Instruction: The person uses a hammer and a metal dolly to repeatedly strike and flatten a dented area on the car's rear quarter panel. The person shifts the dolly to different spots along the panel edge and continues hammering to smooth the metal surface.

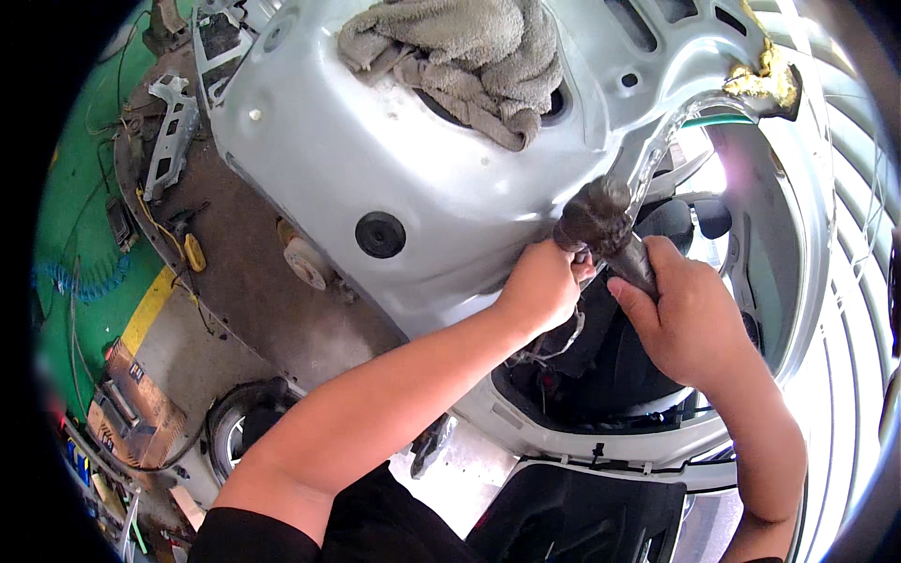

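Note:
My right hand is wrapped around the handle of a dark hammer. The hammer's head looks blurred and sits over the edge of a silver car body panel. Just below that head, my left hand is closed with its fingers curled, resting at the panel's edge. What those fingers hold, if anything, is hidden. Beside my left hand, some loose wiring hangs into the opening of the car's interior.
A grey towel lies bunched over a hole in the panel. Yellowish foam sticks out at the upper right. To the left, a metal bracket rests on a brown platform. A wheel and a cardboard piece are on the floor.

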`<state>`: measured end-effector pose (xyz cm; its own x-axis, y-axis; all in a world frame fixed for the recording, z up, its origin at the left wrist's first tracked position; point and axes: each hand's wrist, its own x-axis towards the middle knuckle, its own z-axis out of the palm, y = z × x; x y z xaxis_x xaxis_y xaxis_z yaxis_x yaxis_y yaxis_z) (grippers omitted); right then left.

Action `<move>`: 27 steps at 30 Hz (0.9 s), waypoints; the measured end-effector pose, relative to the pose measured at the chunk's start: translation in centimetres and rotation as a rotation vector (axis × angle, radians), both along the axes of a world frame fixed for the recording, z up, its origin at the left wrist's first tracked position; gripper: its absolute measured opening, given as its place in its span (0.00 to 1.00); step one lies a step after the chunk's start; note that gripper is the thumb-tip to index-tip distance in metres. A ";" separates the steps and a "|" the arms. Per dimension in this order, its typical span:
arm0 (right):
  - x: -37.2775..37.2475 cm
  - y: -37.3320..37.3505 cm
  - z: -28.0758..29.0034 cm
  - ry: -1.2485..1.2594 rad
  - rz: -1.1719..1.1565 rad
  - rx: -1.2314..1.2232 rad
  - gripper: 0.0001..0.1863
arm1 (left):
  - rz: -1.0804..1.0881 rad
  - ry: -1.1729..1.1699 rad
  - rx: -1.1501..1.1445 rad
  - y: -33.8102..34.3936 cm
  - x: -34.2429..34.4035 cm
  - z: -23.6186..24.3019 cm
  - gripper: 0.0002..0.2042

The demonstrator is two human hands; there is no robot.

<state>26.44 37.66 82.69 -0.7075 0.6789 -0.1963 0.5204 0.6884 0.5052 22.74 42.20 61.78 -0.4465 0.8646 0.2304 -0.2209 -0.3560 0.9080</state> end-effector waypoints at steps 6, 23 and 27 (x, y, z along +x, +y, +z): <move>0.5 -0.3 1.5 0.262 0.155 -0.034 0.19 | -0.081 0.001 -0.069 0.8 0.2 -0.3 0.07; 0.8 1.5 -1.1 0.059 -0.024 -0.001 0.20 | 0.070 0.019 -0.164 0.8 1.7 -0.1 0.08; 1.4 2.3 -0.9 0.059 -0.067 0.017 0.20 | 0.041 0.055 -0.161 0.2 2.5 0.1 0.09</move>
